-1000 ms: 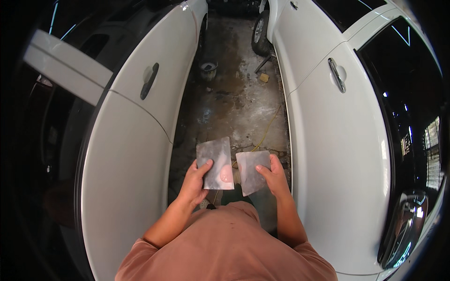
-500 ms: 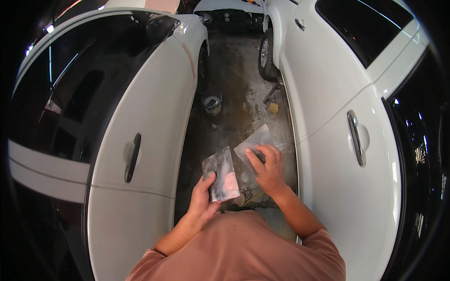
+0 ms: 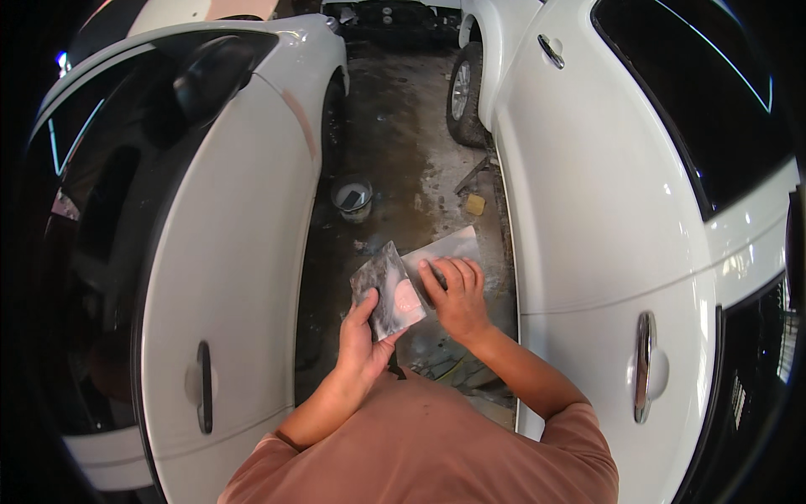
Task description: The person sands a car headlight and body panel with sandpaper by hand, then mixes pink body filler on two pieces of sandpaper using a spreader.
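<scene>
My left hand (image 3: pixel 361 343) is closed on a flat, thin board (image 3: pixel 376 281) smeared grey and white, its thumb lying on top. A round pink dab of paste (image 3: pixel 406 296), which looks like filler putty, sits on the board's right part. My right hand (image 3: pixel 462 301) grips a pale grey flat sheet, likely a putty spreader (image 3: pixel 449 245), with the fingertips over its near edge. The spreader's left corner is right beside the board's upper right edge; whether they touch I cannot tell.
White cars stand close on both sides, the left car's door (image 3: pixel 218 277) and the right car's door (image 3: pixel 588 252) flanking me. On the stained floor (image 3: pixel 395 109) ahead are a bucket (image 3: pixel 353 210) with a dark block in it, a yellow sponge-like block (image 3: pixel 475 205) and a tyre (image 3: pixel 463 101).
The spreader and my right hand have come closer to the board, and the spreader has turned. The board is tilted more. My view has shifted, with the cars and bucket displaced leftward or downward.
</scene>
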A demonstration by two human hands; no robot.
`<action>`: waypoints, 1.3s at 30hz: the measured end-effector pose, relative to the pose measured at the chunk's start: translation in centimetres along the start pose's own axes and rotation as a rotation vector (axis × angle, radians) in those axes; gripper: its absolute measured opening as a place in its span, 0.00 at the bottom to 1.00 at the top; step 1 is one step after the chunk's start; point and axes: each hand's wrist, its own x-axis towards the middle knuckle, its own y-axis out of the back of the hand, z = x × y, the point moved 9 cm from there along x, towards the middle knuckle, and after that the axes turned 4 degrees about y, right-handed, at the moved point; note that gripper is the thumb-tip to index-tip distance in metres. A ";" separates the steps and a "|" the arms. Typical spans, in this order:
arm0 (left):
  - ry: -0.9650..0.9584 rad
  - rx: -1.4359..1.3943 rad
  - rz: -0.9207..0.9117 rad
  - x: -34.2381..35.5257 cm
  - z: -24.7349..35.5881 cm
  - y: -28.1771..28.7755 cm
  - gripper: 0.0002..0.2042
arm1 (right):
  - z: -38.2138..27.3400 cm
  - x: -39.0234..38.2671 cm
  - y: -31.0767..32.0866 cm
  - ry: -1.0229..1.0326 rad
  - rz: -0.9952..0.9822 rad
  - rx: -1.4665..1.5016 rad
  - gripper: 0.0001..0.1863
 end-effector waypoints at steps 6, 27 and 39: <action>-0.035 0.174 -0.111 11.9 10.2 -4.8 0.18 | 9.1 7.5 -7.3 -0.076 -0.194 0.131 0.23; 0.161 1.170 -0.402 31.1 28.5 -21.7 0.23 | 25.3 33.8 -17.4 0.064 -0.169 0.885 0.18; -0.284 0.663 -0.045 33.6 29.4 -22.1 0.26 | 36.4 40.1 -22.6 0.167 0.004 0.716 0.19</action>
